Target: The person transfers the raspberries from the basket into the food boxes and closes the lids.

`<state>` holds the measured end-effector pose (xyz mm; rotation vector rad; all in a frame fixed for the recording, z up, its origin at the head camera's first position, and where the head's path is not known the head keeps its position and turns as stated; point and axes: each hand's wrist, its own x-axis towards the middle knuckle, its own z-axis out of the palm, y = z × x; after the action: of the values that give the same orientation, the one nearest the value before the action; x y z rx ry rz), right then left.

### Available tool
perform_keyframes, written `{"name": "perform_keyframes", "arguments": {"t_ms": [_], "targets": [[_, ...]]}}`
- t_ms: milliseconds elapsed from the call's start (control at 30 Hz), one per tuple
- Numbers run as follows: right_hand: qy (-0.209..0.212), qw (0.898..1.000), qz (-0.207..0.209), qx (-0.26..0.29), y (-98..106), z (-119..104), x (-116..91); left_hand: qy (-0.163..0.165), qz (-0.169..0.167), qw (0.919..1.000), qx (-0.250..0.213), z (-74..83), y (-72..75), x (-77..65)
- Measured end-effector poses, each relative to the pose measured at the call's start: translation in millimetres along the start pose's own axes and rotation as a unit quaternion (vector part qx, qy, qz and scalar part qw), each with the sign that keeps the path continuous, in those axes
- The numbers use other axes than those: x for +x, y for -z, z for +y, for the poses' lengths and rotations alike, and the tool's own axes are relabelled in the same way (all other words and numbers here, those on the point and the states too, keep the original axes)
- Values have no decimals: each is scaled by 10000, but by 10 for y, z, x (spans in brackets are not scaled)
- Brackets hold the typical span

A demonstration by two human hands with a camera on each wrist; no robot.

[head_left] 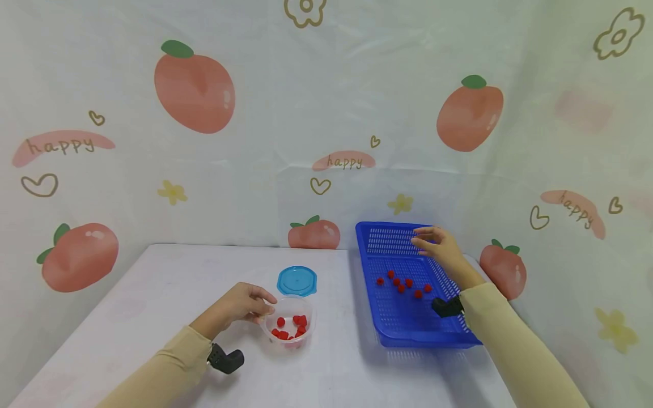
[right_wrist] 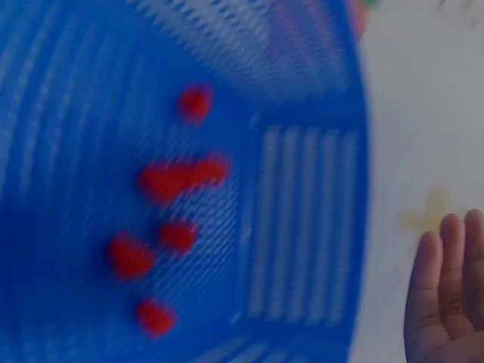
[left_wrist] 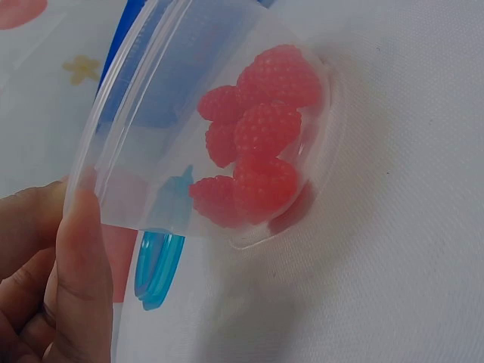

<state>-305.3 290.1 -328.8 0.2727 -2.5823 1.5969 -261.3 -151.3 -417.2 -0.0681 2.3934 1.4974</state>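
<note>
My left hand pinches the rim of a clear round plastic container, thumb and fingers on its left side. Several red raspberries lie in the bottom of that container. Above the far part of a blue plastic basket is my right hand, its fingers extended and holding nothing visible. Scattered across the basket's floor are several more raspberries, blurred in the right wrist view. The right hand is apart from them.
A blue lid lies on the white-covered table just behind the container. The basket stands at the right, close to a printed cloth backdrop that encloses the table's back and sides.
</note>
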Motion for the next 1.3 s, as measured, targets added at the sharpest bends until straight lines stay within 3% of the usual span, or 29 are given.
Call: {"name": "perform_keyframes", "arguments": {"t_ms": [333,533,700,1100,1300], "targets": [[-1233,9883,-385,-810,79,422,19,7,14,10000,54,-26,7,13],[-1581,9768,-498,-1354,64,559,11,20,13,10000,53,-16,5,-2],[-1944,9691,-615,-1388,45,615,11,4,-25,10000,7,-4,9,-10],[-2477,9511,-911,-1604,23,687,-3,5,14,10000,53,0,6,-14],[-2327,9446,-982,-2098,-4,685,2,10,31,10000,41,3,1,-14]]}}
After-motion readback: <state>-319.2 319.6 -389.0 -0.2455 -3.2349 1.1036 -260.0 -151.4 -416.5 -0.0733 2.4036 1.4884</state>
